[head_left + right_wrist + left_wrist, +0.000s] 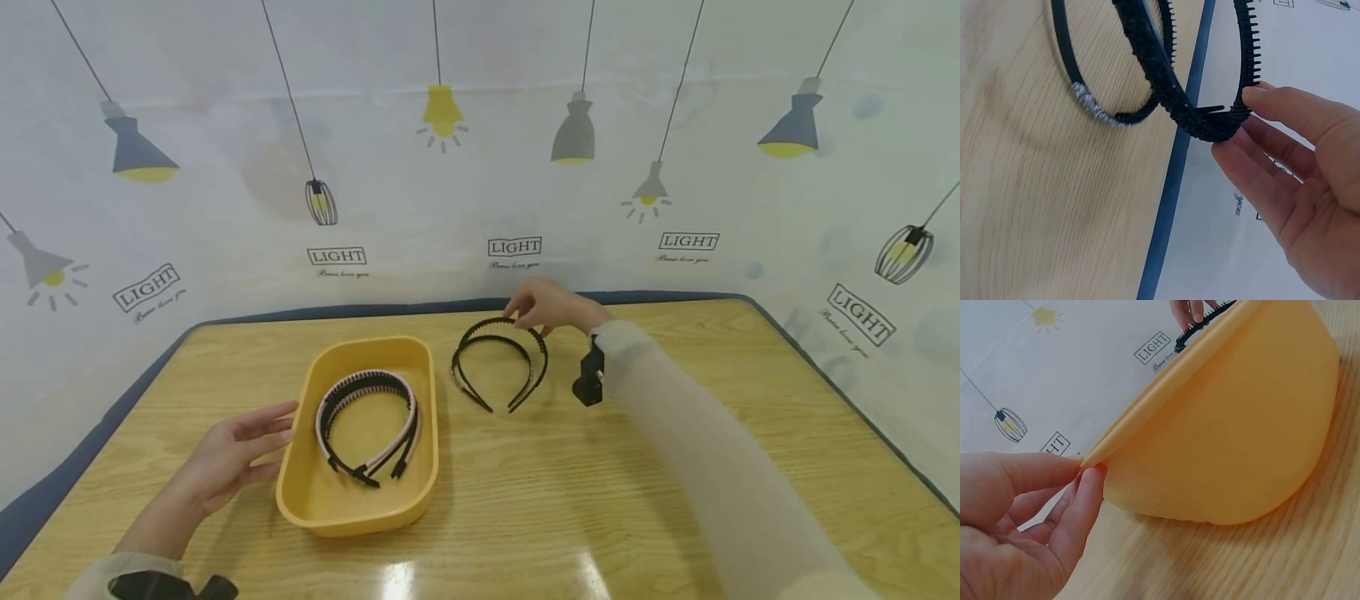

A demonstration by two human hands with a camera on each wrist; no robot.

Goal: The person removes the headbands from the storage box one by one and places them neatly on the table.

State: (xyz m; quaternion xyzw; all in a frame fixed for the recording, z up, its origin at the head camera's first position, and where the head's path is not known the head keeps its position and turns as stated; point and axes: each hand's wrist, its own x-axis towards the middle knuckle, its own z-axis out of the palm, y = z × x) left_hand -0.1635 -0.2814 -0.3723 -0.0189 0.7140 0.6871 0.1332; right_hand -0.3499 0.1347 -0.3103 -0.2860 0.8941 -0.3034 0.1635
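With thumb and fingers, my right hand (551, 304) pinches the top of a black headband (1160, 81) that has comb teeth along its inside and a rough, sparkly outer face. A second black headband (495, 338), with silver glitter (1094, 103) on part of its band, is seen within the held one's loop. At the left, my left hand (232, 454) touches the rim of a yellow tray (306, 500), its fingers fairly straight against the outside edge. Nested inside that tray lie pink and black toothed headbands (321, 421).
Everything rests on a wood-grain table (540, 517) with a dark blue border (675, 296) along its back and sides. Behind rises a white backdrop (450, 192) printed with hanging lamps and the word LIGHT. The yellow tray stands left of the black headbands.
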